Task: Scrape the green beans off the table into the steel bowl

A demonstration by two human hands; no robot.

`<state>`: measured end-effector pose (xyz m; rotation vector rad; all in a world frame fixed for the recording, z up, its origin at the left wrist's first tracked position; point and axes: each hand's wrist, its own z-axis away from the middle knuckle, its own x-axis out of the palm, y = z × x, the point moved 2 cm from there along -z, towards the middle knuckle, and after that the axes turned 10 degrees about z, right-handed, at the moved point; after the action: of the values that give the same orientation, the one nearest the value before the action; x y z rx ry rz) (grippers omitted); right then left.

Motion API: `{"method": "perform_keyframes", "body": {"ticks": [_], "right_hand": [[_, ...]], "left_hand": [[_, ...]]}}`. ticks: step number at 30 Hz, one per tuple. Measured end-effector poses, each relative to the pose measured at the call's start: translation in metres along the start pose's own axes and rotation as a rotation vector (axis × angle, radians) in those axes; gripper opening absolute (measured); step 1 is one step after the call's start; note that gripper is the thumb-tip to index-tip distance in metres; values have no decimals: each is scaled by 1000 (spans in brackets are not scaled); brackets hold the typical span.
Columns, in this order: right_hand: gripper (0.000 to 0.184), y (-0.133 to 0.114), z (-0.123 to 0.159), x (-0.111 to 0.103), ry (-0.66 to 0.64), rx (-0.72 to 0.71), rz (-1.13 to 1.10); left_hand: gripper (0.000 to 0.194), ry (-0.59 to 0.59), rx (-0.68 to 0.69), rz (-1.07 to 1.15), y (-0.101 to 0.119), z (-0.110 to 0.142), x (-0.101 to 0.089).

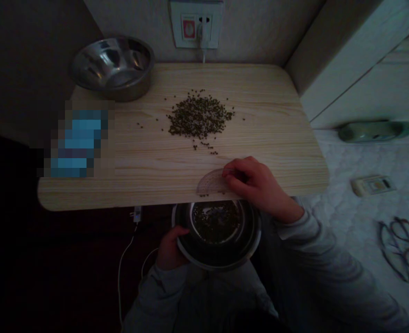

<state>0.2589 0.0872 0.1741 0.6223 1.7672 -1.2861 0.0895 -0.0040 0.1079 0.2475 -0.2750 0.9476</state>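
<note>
My right hand (248,180) pinches a clear protractor (209,183) at the front edge of the wooden tabletop (128,152). A few small dark green beans lie along the protractor's straight side. Below that edge, my left hand (171,247) grips the left rim of a metal bowl (221,263), its thumb over the rim. Beans (216,224) cover part of the bowl's bottom. Farther back on the tabletop is a spread-out pile of the same beans (199,115), with some strays around it.
A second metal bowl (114,69) stands at the back left, near a blurred blue thing (79,143). On the wall is a socket (196,27) with a plug in it. The bed (336,222) on the right carries glasses (402,247), a remote control (374,185) and a green object (376,131).
</note>
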Motion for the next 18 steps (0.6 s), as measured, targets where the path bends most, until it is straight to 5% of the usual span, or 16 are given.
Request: {"method": "perform_keyframes", "body": {"ticks": [7,11,14,18], "right_hand": [[8,-6,13,0,-70,-117,-11],[9,4,8,-6,-144,-38,-270],[6,22,-6,-12,37,134,-426],[7,42,-19,-11,336,311,-316]], "left_hand": [[28,22,-15,17,-2,-4,-1],[27,-8,-32,29,-2,-1,2],[27,8,-22,31,-1,0,0],[28,9,-11,44,0,-1,-4]]}}
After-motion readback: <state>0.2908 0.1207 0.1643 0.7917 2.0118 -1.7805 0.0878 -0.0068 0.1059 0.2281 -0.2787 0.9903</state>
